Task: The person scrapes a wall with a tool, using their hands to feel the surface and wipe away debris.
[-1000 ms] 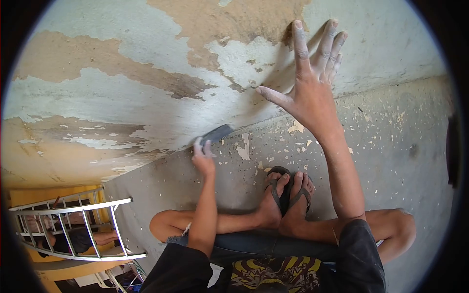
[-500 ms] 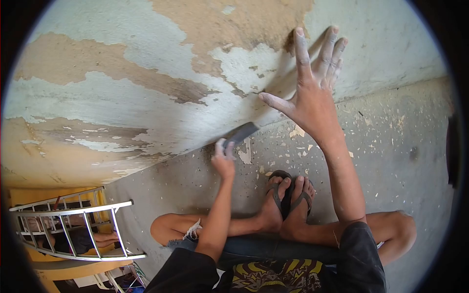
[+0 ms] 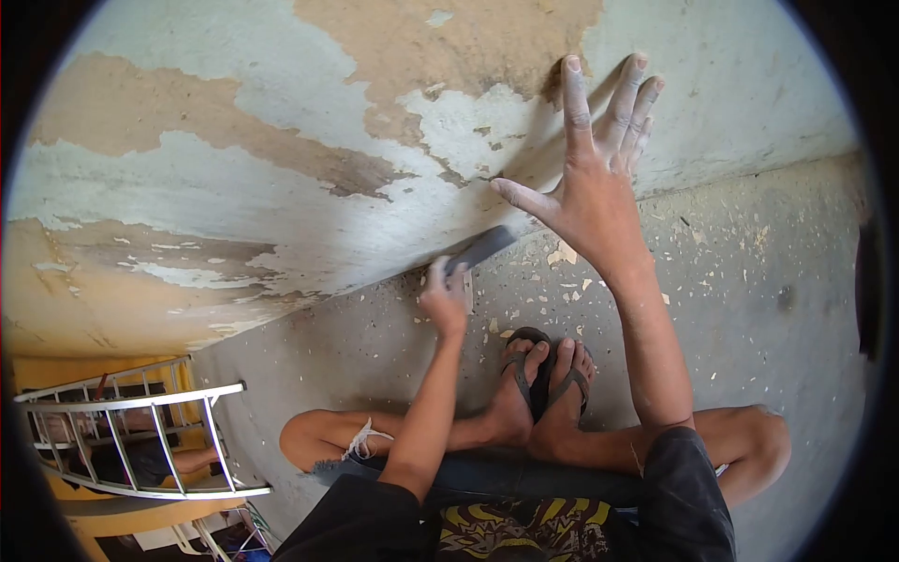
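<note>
My left hand (image 3: 444, 298) is closed on the near end of a dark, flat, bar-like tool (image 3: 482, 248), held low against the wall where it meets the floor. Whitish dust coats its fingers. My right hand (image 3: 599, 183) leans on the wall (image 3: 393, 225) with fingers spread, dusty and holding nothing. Pale green paint on the wall has peeled off in large patches, baring tan and brown plaster (image 3: 440, 42).
Paint flakes (image 3: 562, 253) lie scattered over the grey floor (image 3: 730, 309). My sandalled feet (image 3: 552, 375) are below my hands. At the lower left stands a metal ladder (image 3: 140, 403), with a person's leg (image 3: 192, 461) behind it. A dark object (image 3: 866, 290) is at the right edge.
My left hand and the dark tool have moved a little to the right along the wall's base. My right hand stays spread at nearly the same spot.
</note>
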`<state>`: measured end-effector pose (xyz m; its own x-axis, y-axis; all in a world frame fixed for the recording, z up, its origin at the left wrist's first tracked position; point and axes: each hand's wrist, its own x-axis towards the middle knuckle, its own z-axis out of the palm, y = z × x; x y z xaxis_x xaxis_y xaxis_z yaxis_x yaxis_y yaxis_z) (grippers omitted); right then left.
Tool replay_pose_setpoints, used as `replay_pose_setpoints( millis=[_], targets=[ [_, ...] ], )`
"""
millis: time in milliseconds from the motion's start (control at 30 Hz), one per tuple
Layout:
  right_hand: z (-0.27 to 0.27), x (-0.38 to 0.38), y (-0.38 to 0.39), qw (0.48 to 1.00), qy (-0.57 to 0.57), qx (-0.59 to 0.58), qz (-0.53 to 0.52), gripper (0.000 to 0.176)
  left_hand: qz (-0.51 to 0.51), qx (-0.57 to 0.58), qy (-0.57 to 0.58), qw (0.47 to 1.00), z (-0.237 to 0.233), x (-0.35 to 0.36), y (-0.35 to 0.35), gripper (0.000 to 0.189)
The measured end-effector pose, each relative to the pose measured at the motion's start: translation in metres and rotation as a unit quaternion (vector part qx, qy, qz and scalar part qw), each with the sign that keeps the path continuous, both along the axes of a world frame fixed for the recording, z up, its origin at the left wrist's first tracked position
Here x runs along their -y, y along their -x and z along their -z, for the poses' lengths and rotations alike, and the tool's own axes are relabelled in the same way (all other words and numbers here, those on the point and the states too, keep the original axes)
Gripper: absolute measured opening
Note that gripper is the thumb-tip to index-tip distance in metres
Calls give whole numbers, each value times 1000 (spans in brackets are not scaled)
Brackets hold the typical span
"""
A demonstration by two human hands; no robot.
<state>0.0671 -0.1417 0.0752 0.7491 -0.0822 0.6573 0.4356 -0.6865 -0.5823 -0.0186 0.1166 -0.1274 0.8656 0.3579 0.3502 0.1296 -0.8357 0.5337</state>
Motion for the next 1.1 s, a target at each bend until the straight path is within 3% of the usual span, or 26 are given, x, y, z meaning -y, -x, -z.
replay_pose_setpoints(
  millis=[133, 233, 300, 433, 500, 533, 600, 733, 800, 967, 1100],
  targets=[
    [-2, 6, 2, 1000, -3, -12, -6, 126, 52, -19, 14, 998, 2, 25, -7, 40],
    [-4, 9, 3, 1000, 1, -30, -8, 126, 25, 44, -44, 998, -6, -21, -9, 38],
    [-4, 9, 3, 999, 7, -35, -13, 126, -24, 17, 46, 998, -14, -49, -5, 38],
    [1, 1, -2, 1000, 0, -14, -14, 125, -34, 26, 70, 997, -17, -12, -8, 39],
    [0, 2, 0, 1000, -3, -2, -3, 124, 32, 89, -50, 994, -8, 20, -15, 39],
    [0, 3, 0, 1000, 0, -4, -9, 124, 26, 87, -48, 995, -4, 31, -13, 39],
    [-2, 5, 1, 998, 51, -42, 16, 130, 56, -6, 22, 998, -3, 43, -16, 38],
    [-1, 5, 1, 998, 41, -36, -14, 131, 20, 63, -37, 997, -16, -7, -7, 37],
    [-1, 5, 1, 995, 70, -64, 16, 133, -17, 23, -4, 1000, -22, -31, 1, 37],
    [1, -9, -3, 998, 54, -38, 24, 132, 24, 59, -31, 997, -13, 12, -4, 33],
    [-3, -5, 2, 995, 75, -56, 22, 134, -22, 68, 12, 997, -11, 5, 5, 35]
  ],
)
